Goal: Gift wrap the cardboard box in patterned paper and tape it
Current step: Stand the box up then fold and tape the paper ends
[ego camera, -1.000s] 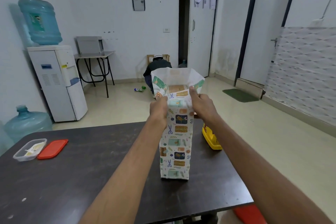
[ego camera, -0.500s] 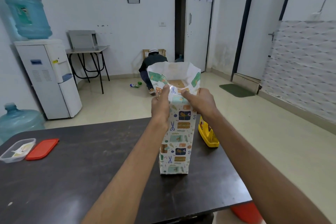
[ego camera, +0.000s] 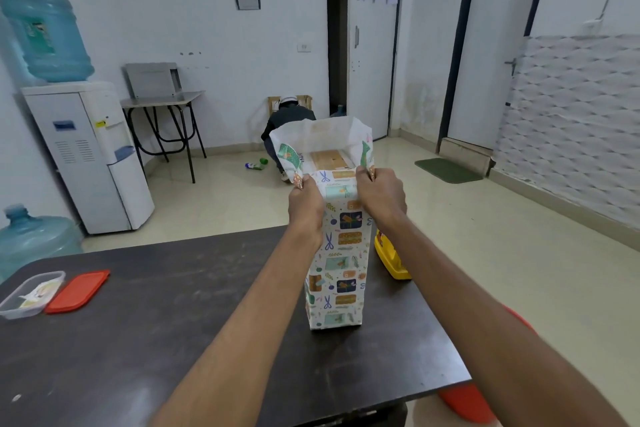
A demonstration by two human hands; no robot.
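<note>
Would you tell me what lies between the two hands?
In the head view, a strip of patterned paper stretches between the left hand and right hand, both pinching it.

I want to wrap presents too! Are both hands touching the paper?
Touching. The head view shows the left hand and the right hand each pinching the top edge of the paper.

Dark table (ego camera: 173,340) is carrying: wrapped box (ego camera: 337,270) standing upright toward the right; yellow object (ego camera: 393,260) just behind it; clear tub (ego camera: 41,276) and red lid (ego camera: 78,291) lying side by side, far left.
</note>
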